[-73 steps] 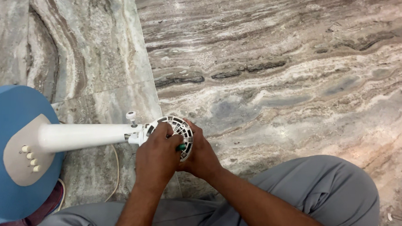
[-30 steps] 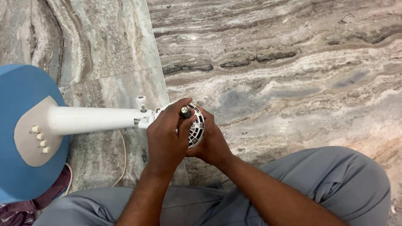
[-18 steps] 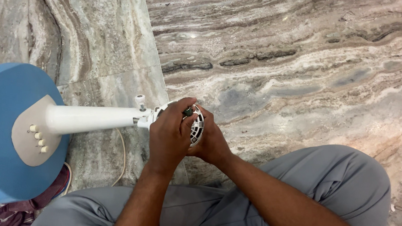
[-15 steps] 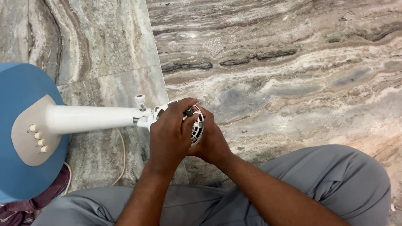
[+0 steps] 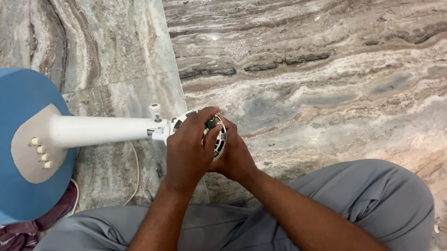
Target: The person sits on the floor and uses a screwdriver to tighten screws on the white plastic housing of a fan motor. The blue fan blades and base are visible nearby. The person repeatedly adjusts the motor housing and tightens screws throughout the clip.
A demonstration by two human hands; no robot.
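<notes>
A pedestal fan lies on its side on the stone floor. Its round blue base (image 5: 14,148) is at the left, and a white pole (image 5: 99,131) runs right to the white vented motor housing (image 5: 220,140). My left hand (image 5: 188,151) lies over the housing, and its fingers pinch a small dark green tool handle (image 5: 211,123) that stands on the top. My right hand (image 5: 234,158) grips the housing from the right side. Most of the housing is hidden under both hands.
A white knob (image 5: 155,110) sticks up from the pole joint. A pale cord (image 5: 134,174) runs on the floor under the pole. My grey-trousered legs (image 5: 359,204) fill the bottom of the view. A dark red cloth (image 5: 11,232) lies at the bottom left.
My left hand has moved from covering the housing face to its top, with the dark tool handle now showing between the fingers. Since one second ago almost nothing has moved.
</notes>
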